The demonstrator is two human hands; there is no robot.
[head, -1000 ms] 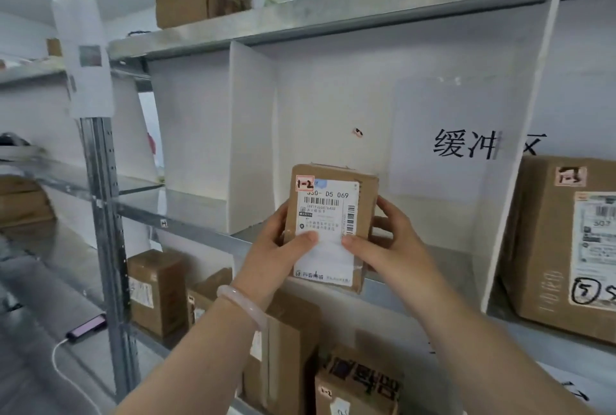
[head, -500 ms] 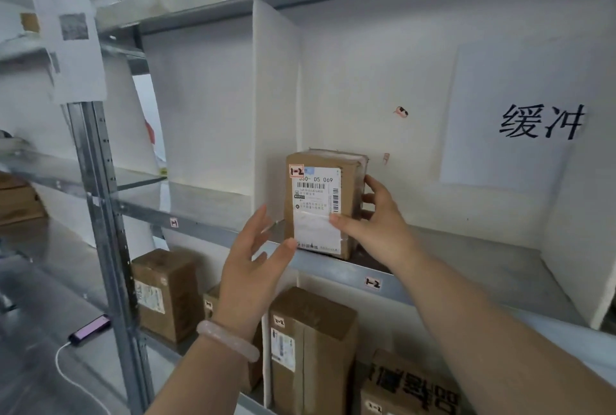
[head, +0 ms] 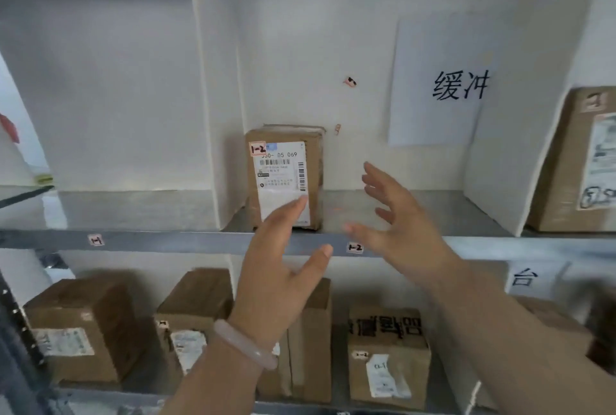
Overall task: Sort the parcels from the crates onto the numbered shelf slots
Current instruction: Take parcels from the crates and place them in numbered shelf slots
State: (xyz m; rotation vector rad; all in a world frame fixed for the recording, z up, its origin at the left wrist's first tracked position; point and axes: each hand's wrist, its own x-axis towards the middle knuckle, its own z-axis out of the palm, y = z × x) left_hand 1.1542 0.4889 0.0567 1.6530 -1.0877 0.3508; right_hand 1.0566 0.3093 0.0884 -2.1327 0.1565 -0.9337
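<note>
Small brown cardboard parcel, white label, upright on metal shelf against white foam divider above 1-2 tag; left hand and right hand before parcel, fingers spread, holding nothing.

Two parcels stand on the middle shelf: the small parcel and a larger parcel at far right; four parcels show clearly on the shelf below; two white dividers rise from the middle shelf; two slot tags mark its front edge; two hands are raised.
</note>
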